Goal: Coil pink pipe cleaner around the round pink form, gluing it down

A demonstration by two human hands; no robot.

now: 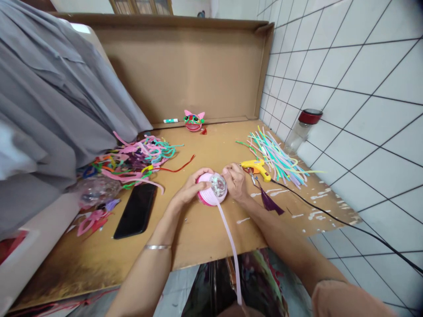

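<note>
Wrapped around the left side of a round, pink-coiled clear plastic ball is my left hand, its thumb lying across the coils. The clear, shiny part of the ball shows on its right. A long pale pink pipe cleaner trails from the coils over the table edge toward my lap. My right hand is closed at the ball's right edge; whatever its fingertips pinch is hidden. Just beyond that hand lies a yellow glue gun, with a purple tassel nearer to me.
Loose pipe cleaners lie at the right near a red-lidded jar. A tangled pile and a black phone are at the left. A finished-looking animal face stands at the back. The glue gun's cord runs off right.
</note>
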